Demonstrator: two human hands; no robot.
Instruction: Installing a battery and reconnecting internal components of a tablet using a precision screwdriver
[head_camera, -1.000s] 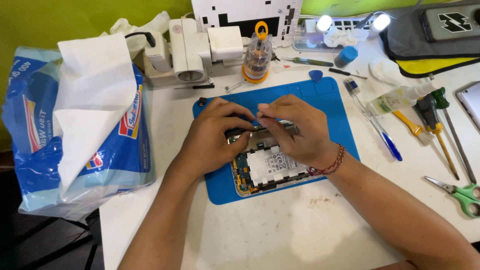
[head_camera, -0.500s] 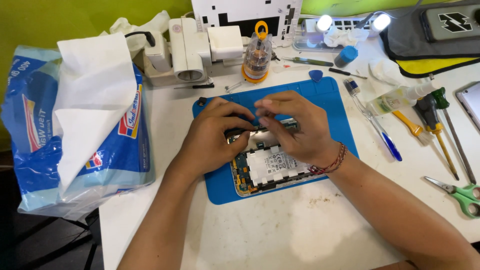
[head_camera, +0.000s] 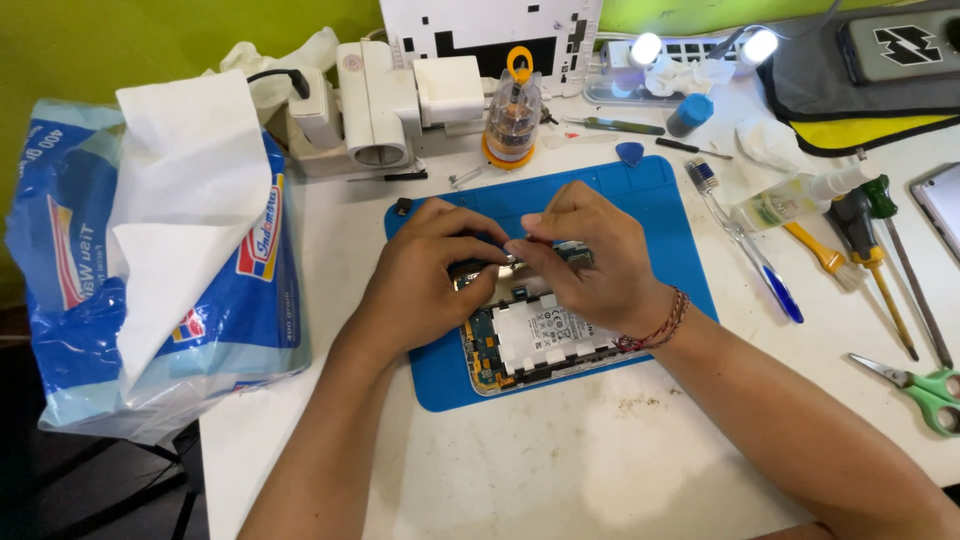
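We are keeping both hands, left hand (head_camera: 425, 275) and right hand (head_camera: 590, 262), pinched together, barely shifted, over the opened tablet (head_camera: 540, 338) beneath them.

Both my forearms are bare from the elbows down; no sleeves reach into view, and I wear no gloves. My left hand (head_camera: 425, 275) carries nothing at all: no ring, no watch, no band. My right hand (head_camera: 590, 260) is just as plain at the fingers, with short, unpainted nails. Just behind that grip, around my right wrist, sits a thin bracelet (head_camera: 665, 322) of dark red and brown cord, wound in a few strands, with small beads strung along it.
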